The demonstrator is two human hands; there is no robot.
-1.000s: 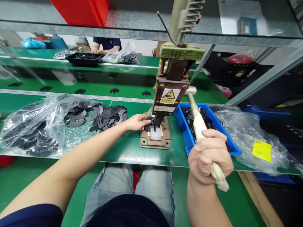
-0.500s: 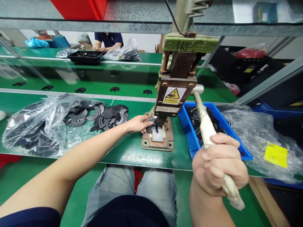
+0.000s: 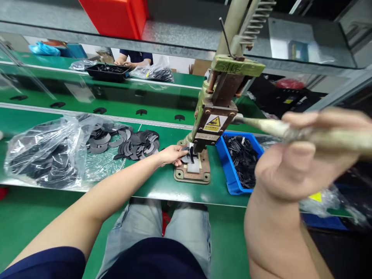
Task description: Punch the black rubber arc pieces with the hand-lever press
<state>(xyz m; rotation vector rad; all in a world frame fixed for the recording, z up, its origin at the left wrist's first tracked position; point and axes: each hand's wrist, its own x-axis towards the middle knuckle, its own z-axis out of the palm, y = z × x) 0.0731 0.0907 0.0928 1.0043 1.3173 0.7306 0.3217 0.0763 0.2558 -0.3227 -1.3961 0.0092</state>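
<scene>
My left hand point(image 3: 172, 155) pinches a dark curved piece point(image 3: 185, 155) over the base plate point(image 3: 192, 176) of a green and brown hand press point(image 3: 213, 120). A small black part point(image 3: 192, 155) stands on the plate's metal block, just under the press head. My right hand point(image 3: 308, 155), blurred, is wrapped round the taped lever point(image 3: 270, 127) at the right of the press. Left of the press, dark curved pieces point(image 3: 139, 144) lie in a heap beside a clear plastic bag point(image 3: 43, 155) of more pieces.
A blue bin point(image 3: 232, 182) of thin black parts stands right of the press. Several black pieces point(image 3: 141, 112) lie in a row on the green strip behind. A metal shelf with a red bin point(image 3: 116, 17) hangs overhead. Across the bench, a person's hands are near a black tray point(image 3: 107, 79).
My right hand has swung the lever up, from pointing down toward me to nearly level. The view has shifted a little. My left hand stays at the press base.
</scene>
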